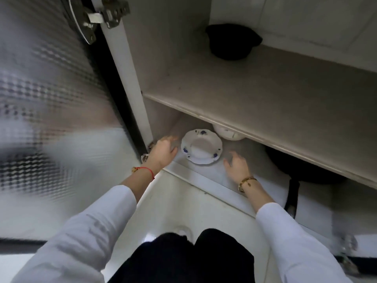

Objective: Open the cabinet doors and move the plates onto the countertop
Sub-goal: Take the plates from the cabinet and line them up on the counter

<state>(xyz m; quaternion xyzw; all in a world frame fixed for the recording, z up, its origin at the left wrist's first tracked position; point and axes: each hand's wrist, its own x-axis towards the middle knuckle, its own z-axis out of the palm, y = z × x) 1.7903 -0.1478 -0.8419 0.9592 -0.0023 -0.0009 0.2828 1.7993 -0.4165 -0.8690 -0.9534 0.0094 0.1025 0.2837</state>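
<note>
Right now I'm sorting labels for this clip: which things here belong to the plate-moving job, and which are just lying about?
Belongs to the job:
white plate with blue flowers
open glass cabinet door
left hand
right hand

Just lying about:
black pot on the upper shelf
black frying pan
white bowl

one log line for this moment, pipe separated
door open | plate on bottom shelf, untouched | left hand open beside it | right hand open beside it | pan to the right
</note>
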